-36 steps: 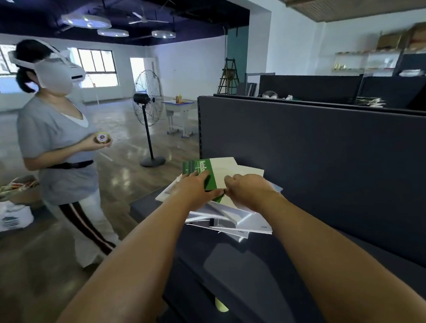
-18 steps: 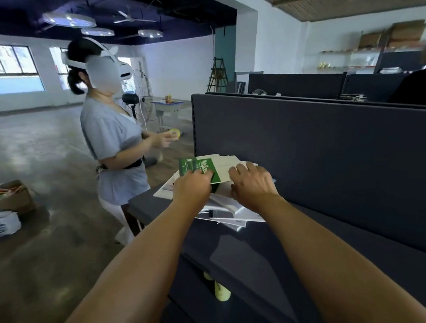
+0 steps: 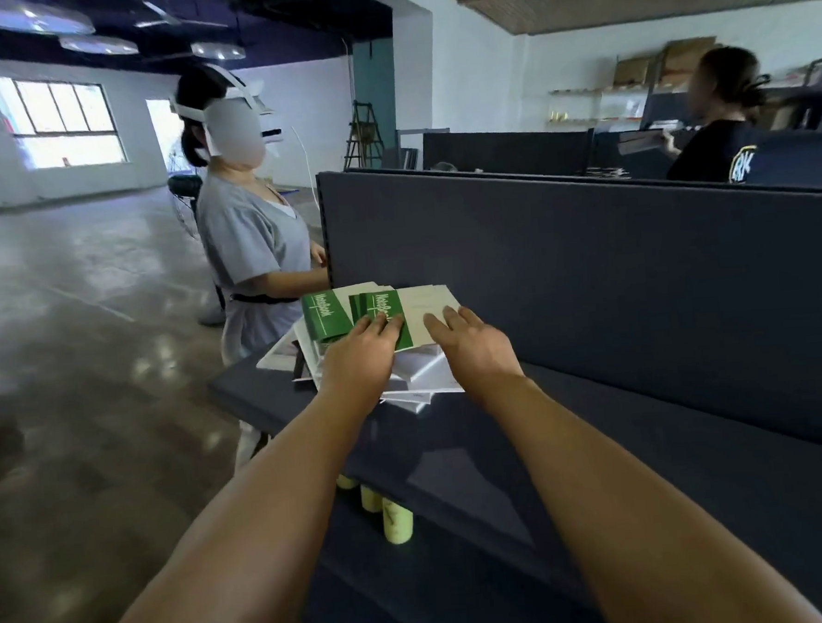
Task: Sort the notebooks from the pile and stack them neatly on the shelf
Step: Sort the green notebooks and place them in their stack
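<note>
Notebooks (image 3: pixel 377 347) sit in a loose pile at the shelf's (image 3: pixel 576 445) left end. Left hand (image 3: pixel 361 357) presses flat, fingers straight, on a green notebook (image 3: pixel 384 313); right hand (image 3: pixel 473 343) rests open on a pale one (image 3: pixel 430 305). Best slide greens together, edges squared, without toppling the pile.

Counts: 2 green notebooks (image 3: pixel 327 314) w/ white lettering showing atop the pile, poss. more green edges under the nearer one, can't tell. 1 beige notebook (image 3: pixel 428 305). White notebooks (image 3: pixel 422 373) beneath: several, exact no. unclear. 2 hands (image 3: pixel 361 362) on pile. 3 yellow bottles (image 3: pixel 398 521) on lower shelf. 2 other people (image 3: pixel 250 234).
</note>
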Action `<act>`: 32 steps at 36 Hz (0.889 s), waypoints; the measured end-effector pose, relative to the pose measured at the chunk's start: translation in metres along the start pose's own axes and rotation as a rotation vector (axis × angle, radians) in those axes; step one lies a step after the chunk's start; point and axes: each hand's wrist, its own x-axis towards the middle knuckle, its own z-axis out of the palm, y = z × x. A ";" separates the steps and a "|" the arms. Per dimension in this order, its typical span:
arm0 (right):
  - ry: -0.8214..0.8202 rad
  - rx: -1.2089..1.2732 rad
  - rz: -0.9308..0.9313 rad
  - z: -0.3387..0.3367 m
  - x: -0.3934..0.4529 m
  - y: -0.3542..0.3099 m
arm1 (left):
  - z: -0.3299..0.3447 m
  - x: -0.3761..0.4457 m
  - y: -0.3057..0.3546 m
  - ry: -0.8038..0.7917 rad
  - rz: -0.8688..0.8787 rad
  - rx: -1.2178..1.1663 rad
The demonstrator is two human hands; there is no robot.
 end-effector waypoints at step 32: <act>0.019 -0.038 0.322 -0.062 -0.313 0.162 | -0.054 -0.127 0.296 -0.006 0.368 -0.161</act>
